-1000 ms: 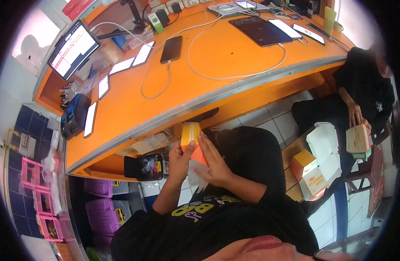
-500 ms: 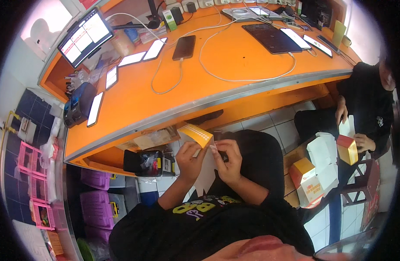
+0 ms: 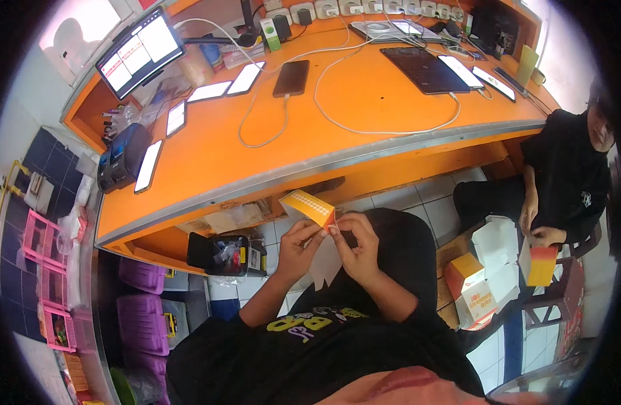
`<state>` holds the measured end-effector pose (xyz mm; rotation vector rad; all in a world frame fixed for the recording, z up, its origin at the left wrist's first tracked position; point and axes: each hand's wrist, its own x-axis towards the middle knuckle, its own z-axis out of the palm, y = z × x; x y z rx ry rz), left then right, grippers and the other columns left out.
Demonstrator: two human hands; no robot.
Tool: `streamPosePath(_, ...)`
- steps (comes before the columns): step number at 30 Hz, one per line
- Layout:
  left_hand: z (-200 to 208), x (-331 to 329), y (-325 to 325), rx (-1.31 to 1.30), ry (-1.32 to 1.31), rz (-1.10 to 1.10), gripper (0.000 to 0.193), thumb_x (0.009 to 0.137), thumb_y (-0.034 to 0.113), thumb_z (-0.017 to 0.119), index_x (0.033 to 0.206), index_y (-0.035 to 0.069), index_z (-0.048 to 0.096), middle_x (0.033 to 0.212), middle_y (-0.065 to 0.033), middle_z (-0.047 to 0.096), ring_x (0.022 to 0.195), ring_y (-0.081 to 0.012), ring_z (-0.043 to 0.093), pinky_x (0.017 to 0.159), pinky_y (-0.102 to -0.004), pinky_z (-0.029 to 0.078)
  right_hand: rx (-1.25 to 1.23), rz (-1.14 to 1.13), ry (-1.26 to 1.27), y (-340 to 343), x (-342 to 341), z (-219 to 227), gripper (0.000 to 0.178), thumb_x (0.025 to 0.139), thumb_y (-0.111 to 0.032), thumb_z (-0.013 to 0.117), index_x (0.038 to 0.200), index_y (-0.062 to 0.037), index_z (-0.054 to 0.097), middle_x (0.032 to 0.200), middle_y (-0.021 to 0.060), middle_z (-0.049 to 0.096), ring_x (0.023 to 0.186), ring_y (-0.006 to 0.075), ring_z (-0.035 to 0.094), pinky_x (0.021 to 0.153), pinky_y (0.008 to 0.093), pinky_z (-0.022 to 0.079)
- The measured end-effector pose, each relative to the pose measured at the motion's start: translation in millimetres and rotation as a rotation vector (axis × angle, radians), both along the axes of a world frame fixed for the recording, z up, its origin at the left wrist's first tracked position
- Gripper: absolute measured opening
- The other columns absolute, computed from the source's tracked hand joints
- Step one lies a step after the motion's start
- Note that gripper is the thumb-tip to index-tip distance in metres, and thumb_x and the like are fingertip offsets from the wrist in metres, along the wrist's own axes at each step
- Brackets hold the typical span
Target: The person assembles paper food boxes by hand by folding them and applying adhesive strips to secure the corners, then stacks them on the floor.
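A yellow cardboard carton (image 3: 309, 208) with a white checked pattern and a red edge is partly folded in front of my chest. My left hand (image 3: 301, 248) pinches its near side. My right hand (image 3: 357, 244) grips the other edge, its thumb pressed close to the left thumb at the red fold. Below the fingers hangs a pale, unprinted flap (image 3: 326, 260) with a notched end. The fingertips behind the card are hidden.
An orange desk (image 3: 256, 148) with phones, a tablet (image 3: 425, 69) and looping cables lies ahead. At the right, a seated person holds a red-yellow carton (image 3: 541, 266). Folded cartons (image 3: 473, 304) and a white open box (image 3: 496, 241) rest on a wooden bench beside me.
My thumbs have drawn together at the carton's red fold, and more of its red edge shows. The other person's carton has moved lower and turned. My view has shifted slightly.
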<state>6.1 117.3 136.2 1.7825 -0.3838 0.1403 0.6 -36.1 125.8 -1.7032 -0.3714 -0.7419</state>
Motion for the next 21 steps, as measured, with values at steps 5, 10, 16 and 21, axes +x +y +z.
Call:
streamPosePath(5, -3.7, -0.4, 5.5, 0.000, 0.060, 0.017, 0.013, 0.087, 0.008, 0.068, 0.097, -0.001, 0.069, 0.091, -0.0072, 0.062, 0.083, -0.0122, 0.059, 0.074, -0.0243, 0.048, -0.087, 0.047, 0.004, -1.9, 1.3, 2.7, 0.010, 0.080, 0.000, 0.068, 0.088, 0.0001, 0.061, 0.090, 0.0133, 0.061, 0.085, 0.0267, 0.061, 0.075, 0.0325, 0.048)
streamPosePath(10, -25.6, 2.8, 3.7, -0.280, 0.202, 0.077, 0.015, 0.086, 0.006, 0.069, 0.099, 0.000, 0.067, 0.092, -0.0050, 0.063, 0.078, -0.0120, 0.063, 0.071, -0.0234, 0.049, -0.414, 0.038, 0.009, 5.3, -8.2, 5.4, 0.024, 0.077, 0.002, 0.066, 0.099, 0.0013, 0.059, 0.100, 0.0168, 0.059, 0.091, 0.0338, 0.060, 0.079, 0.0375, 0.050)
streamPosePath(16, -11.1, -1.6, -7.3, -0.358, 0.271, 0.125, 0.011, 0.089, 0.009, 0.067, 0.096, 0.004, 0.060, 0.087, -0.0027, 0.064, 0.078, -0.0085, 0.062, 0.069, -0.0221, 0.050, -0.487, -0.114, 0.029, 29.3, -22.8, 3.1, 0.056, 0.076, -0.004, 0.066, 0.127, 0.0080, 0.045, 0.118, 0.0238, 0.049, 0.105, 0.0427, 0.054, 0.087, 0.0451, 0.048)
streamPosePath(21, -27.5, 14.0, 1.7, -0.367, 0.167, 0.259, 0.011, 0.091, 0.012, 0.065, 0.094, 0.004, 0.057, 0.090, -0.0043, 0.065, 0.078, -0.0086, 0.062, 0.069, -0.0228, 0.051, -0.420, 0.000, 0.062, 31.4, -19.6, -12.4, 0.054, 0.077, -0.006, 0.067, 0.124, 0.0062, 0.045, 0.118, 0.0236, 0.049, 0.105, 0.0420, 0.052, 0.088, 0.0446, 0.046)
